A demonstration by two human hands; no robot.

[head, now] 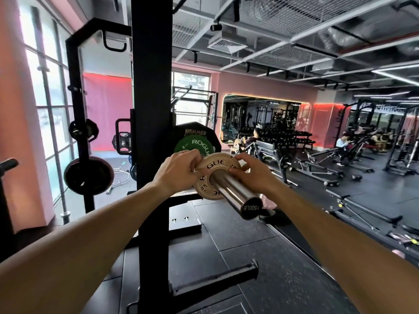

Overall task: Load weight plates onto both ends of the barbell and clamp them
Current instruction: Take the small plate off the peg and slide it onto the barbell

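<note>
The chrome barbell sleeve (235, 191) points toward me, its end cap low at centre right. A small pale Rogue plate (205, 188) sits on the sleeve. My left hand (179, 171) pinches the plate's upper left rim. The fingers of my right hand (251, 171) hold its upper right rim and rest on the sleeve. Behind it on the same sleeve are a green Rogue plate (192, 143) and a larger black Hammer plate (195, 132). No clamp is visible.
A black rack upright (152, 109) stands just left of the sleeve, its base foot (213, 277) crossing the rubber floor below. Spare plates (88, 175) hang on a second post at left. Benches, dumbbell racks and seated people fill the right side.
</note>
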